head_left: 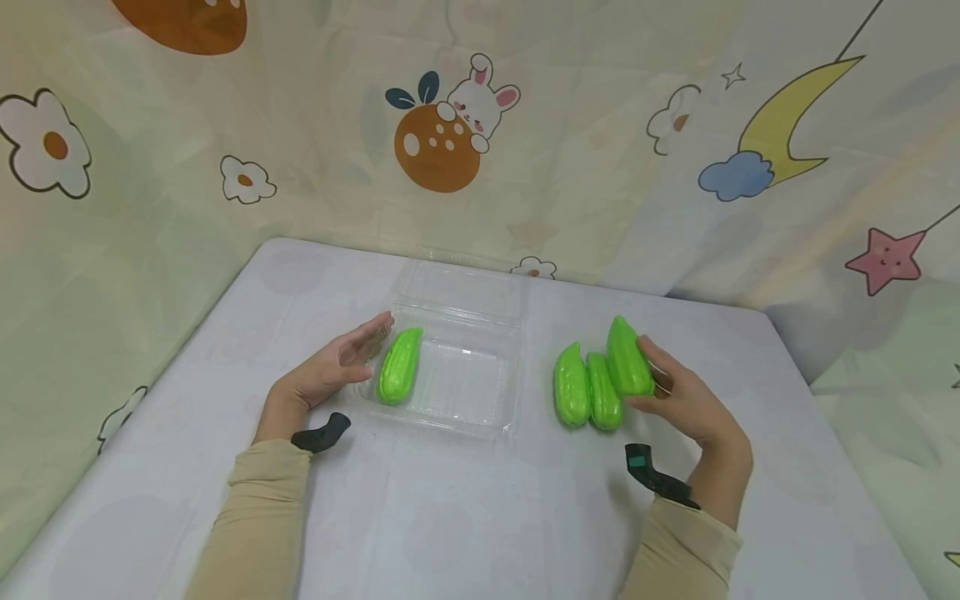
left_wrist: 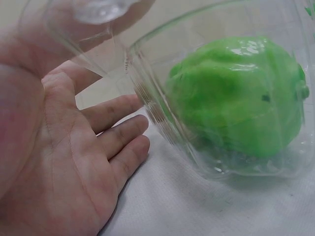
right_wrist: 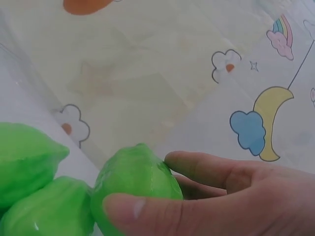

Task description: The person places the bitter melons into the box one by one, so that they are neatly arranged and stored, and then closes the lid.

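A clear plastic clamshell box [head_left: 468, 379] lies on the table with its lid folded back. One glossy, ridged green toy gourd [head_left: 400, 367] rests along its left side. My left hand [head_left: 333, 364] is at the box's left wall, fingers extended; in the left wrist view the fingertips [left_wrist: 135, 147] reach right to the plastic. To the right of the box, my right hand [head_left: 693, 400] holds a second green gourd [head_left: 627, 358] between thumb and fingers, its pointed tip facing away. Two more gourds, an outer one [head_left: 572, 386] and an inner one [head_left: 603, 392], lie side by side just left of it.
The table [head_left: 465, 517] has a white cover. Behind it and at both sides hangs a curtain [head_left: 570, 125] printed with cartoon figures. The lid [head_left: 461, 292] of the box extends toward the table's back edge. Each wrist wears a black camera mount [head_left: 322, 433].
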